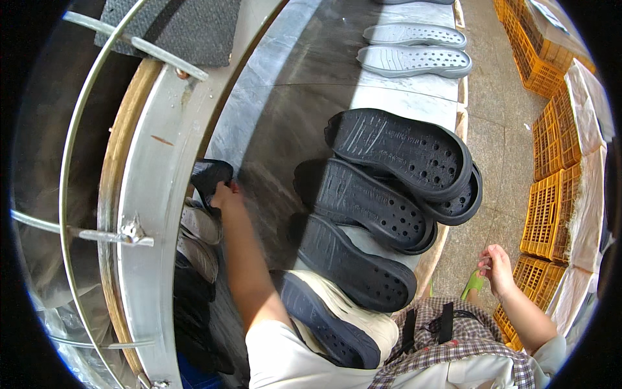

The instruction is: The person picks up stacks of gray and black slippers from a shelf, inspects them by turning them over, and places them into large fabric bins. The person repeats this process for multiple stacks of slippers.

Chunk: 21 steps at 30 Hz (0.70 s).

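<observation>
My left arm reaches across the table toward the metal frame. My left hand point(225, 194) is closed on the edge of a black shoe piece point(211, 176), partly hidden by the frame. Just below it lie white shoes point(201, 223) with dark shoes point(194, 285) beyond. My right hand point(497, 267) hangs over the floor at the right, its fingers loosely curled and apart, with nothing visible in them. Between my arms, black perforated soles point(402, 149) lie overlapping along the table edge. Nearest me, cream soles point(343, 292) lie by a dark navy sole point(330, 324).
Pale grey soles point(414, 59) lie farther up the marble-patterned table point(272, 107). A metal rail with wooden trim point(149, 175) and wire hoops point(68, 149) borders the left. Yellow crates point(544, 211) with pale sheeting line the right, across the tiled floor point(495, 149).
</observation>
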Each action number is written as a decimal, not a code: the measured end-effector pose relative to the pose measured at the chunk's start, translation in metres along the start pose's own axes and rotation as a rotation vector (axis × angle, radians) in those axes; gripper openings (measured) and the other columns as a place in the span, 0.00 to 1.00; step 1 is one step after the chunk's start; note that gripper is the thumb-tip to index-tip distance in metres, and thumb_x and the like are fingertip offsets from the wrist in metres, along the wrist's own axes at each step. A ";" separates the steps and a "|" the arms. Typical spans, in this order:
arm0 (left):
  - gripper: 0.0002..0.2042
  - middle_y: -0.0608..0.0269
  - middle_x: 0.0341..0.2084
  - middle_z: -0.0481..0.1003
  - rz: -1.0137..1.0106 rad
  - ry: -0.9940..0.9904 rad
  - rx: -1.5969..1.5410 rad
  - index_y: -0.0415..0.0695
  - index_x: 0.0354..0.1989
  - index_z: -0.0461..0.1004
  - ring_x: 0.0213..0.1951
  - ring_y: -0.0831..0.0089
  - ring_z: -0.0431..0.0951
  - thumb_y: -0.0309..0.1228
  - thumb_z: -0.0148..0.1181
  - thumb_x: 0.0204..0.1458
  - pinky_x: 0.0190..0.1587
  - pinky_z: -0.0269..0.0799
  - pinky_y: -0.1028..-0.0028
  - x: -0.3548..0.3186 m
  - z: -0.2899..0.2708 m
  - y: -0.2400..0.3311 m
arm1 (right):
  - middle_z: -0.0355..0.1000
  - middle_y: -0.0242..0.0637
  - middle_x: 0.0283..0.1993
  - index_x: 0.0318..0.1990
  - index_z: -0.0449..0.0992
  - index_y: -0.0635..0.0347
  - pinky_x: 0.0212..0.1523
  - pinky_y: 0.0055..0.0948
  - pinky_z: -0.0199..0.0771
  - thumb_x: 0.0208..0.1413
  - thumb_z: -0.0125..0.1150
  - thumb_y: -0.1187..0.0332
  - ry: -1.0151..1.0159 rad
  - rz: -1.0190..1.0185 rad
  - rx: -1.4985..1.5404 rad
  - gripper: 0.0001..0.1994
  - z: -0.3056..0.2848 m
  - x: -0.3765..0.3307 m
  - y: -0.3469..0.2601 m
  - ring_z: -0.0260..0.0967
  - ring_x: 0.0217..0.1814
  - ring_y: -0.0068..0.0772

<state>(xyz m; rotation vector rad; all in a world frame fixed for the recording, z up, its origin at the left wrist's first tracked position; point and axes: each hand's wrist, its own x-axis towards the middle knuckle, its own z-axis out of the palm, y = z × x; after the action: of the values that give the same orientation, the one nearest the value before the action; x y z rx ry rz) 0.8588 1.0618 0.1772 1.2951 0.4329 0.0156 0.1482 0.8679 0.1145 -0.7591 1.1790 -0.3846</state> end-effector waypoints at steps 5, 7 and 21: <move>0.27 0.46 0.37 0.68 0.276 -0.041 0.299 0.39 0.58 0.50 0.28 0.63 0.74 0.25 0.52 0.51 0.25 0.71 0.66 -0.010 -0.075 0.058 | 0.67 0.29 0.33 0.35 0.66 0.53 0.25 0.20 0.64 0.60 0.49 0.59 0.009 0.066 0.012 0.09 0.000 -0.001 0.022 0.64 0.29 0.20; 0.28 0.45 0.36 0.69 0.282 -0.055 0.426 0.40 0.59 0.48 0.27 0.62 0.74 0.26 0.52 0.51 0.24 0.71 0.66 -0.026 -0.088 0.071 | 0.68 0.30 0.33 0.35 0.66 0.53 0.25 0.20 0.64 0.60 0.50 0.59 -0.033 0.068 -0.008 0.09 0.003 -0.001 0.028 0.64 0.29 0.20; 0.31 0.53 0.51 0.61 0.091 -0.017 0.050 0.56 0.59 0.49 0.38 0.56 0.68 0.35 0.62 0.50 0.30 0.74 0.64 -0.004 -0.047 0.015 | 0.69 0.27 0.31 0.33 0.67 0.49 0.25 0.19 0.65 0.57 0.54 0.60 0.041 0.103 -0.041 0.07 -0.011 -0.024 0.045 0.66 0.28 0.18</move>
<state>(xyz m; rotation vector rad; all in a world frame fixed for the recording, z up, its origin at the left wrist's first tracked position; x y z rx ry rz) 0.8439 1.1088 0.1823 1.3623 0.3619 0.0704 0.1245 0.9111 0.0975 -0.7261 1.2623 -0.2924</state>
